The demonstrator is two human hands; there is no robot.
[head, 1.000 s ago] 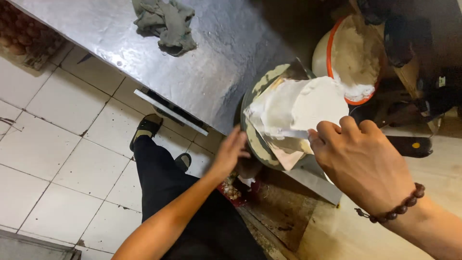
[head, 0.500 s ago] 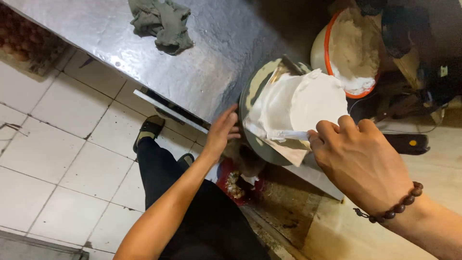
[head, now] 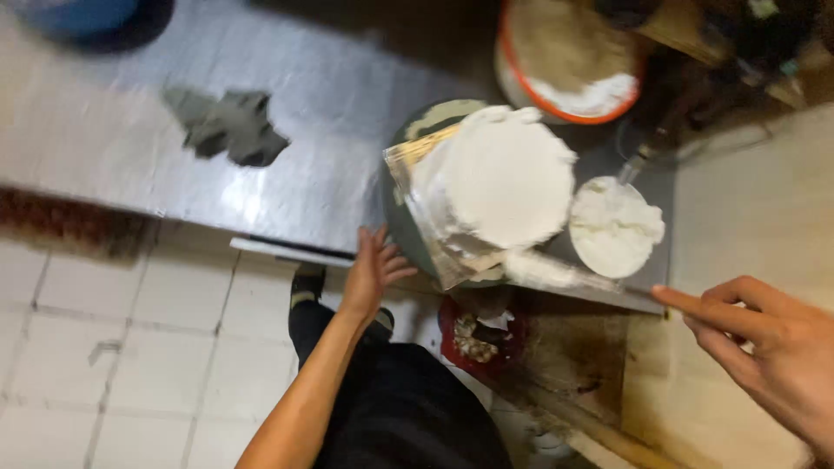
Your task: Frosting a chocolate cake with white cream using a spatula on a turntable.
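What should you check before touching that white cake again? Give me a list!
1. Left hand steadying the round stand: ok, fingers rest at its edge.
2. Right hand ready: not ok, it is off to the side, away from the cake, holding nothing visible.
3. Long cream-covered spatula within reach: ok, it lies beside the stand.
4. Cream on the cake's side smooth: not ok, it looks rough.
5. Small bowl of cream close by: ok.
6. Cake centred on the stand: cannot tell, picture blurred.

Steel counter [head: 287, 187] with grey rag [head: 228, 128], cake turntable [head: 401, 227], buckets [head: 565, 52].
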